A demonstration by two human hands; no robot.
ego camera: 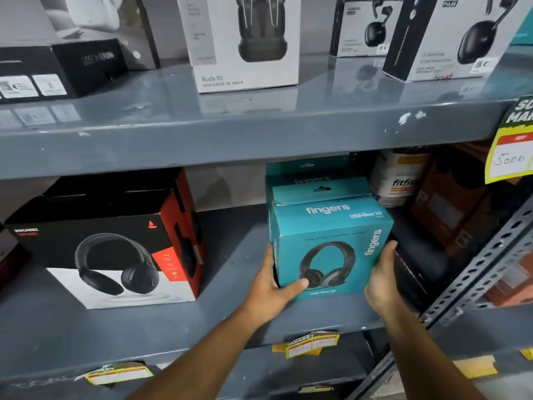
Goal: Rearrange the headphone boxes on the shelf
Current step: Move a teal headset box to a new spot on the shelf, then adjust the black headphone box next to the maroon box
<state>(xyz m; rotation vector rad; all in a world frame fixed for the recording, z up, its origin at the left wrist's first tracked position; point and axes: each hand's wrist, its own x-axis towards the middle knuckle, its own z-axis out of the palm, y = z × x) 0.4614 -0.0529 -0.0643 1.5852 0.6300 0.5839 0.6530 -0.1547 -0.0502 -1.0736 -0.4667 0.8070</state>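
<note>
A teal "fingers" headphone box (331,241) stands on the middle grey shelf (236,255), right of centre. My left hand (274,287) grips its lower left side, thumb across the front. My right hand (382,278) presses against its right side. A second teal box (305,168) stands right behind it. To the left stands a black, red and white headphone box (106,249), with another black box behind it.
The upper shelf (259,122) carries a white "Buds R1" box (245,41), black boxes (57,70) at left and earbud boxes (455,36) at right. A "fitfizz" jar (399,177) and orange boxes (450,209) sit at right behind a perforated upright (487,261). Yellow price tags hang from shelf edges.
</note>
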